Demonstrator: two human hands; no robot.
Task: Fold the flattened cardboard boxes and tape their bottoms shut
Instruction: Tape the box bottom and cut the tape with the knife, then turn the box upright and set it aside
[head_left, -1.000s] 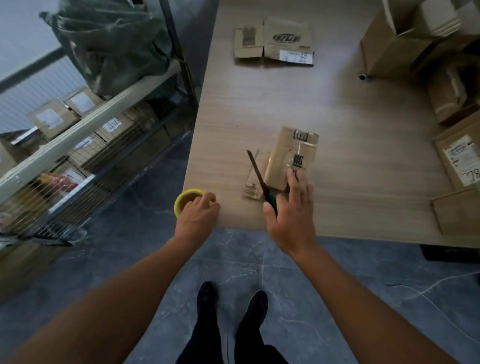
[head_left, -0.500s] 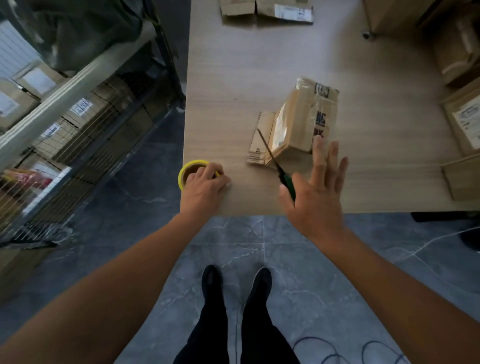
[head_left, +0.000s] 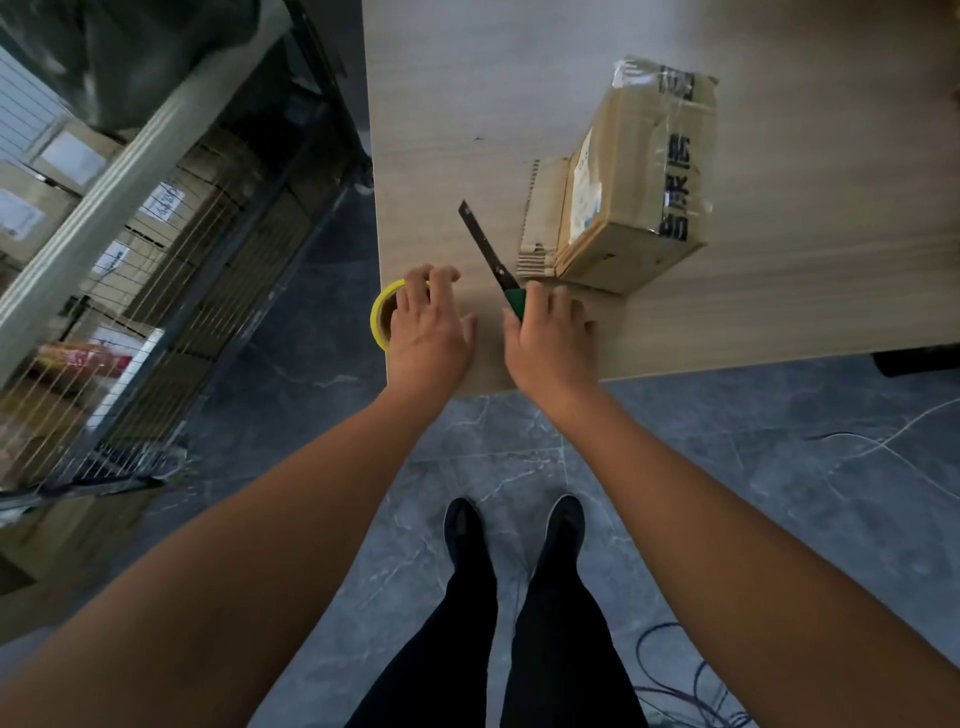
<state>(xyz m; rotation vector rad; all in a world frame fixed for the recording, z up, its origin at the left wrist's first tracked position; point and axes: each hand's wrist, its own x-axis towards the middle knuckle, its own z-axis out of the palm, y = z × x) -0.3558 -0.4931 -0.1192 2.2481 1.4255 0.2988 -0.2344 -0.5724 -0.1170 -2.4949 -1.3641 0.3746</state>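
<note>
Head view
Tabletop (head_left: 519, 93): pale wood grain, its near corner at the left hand; grey stone floor below it.
Left hand (head_left: 428, 325): lies palm down over the tape roll at the tabletop's near left corner, fingers curled loosely onto the roll's top; whether they actually clamp it I cannot tell.
Tape roll (head_left: 381, 317): yellow rim, brown core, flat at the very edge of the tabletop, partly hidden under the left hand.
Right hand (head_left: 553, 340): palm down just right of the left one, fingers closed around the green handle of the knife.
Knife (head_left: 485, 247): dark narrow blade slanting away to the left, lying low along the tabletop, its tip free; green handle mostly covered by the right hand.
Cardboard box (head_left: 639, 176): folded up into a block, resting on the tabletop just beyond the right hand, clear tape and dark print on its upper face, a loose flap spread flat at its left side, close to the blade.
Shelf rack (head_left: 156, 218): wire shelving at left, holding labelled cartons.
Legs (head_left: 519, 623): dark trousers and shoes on the floor.
</note>
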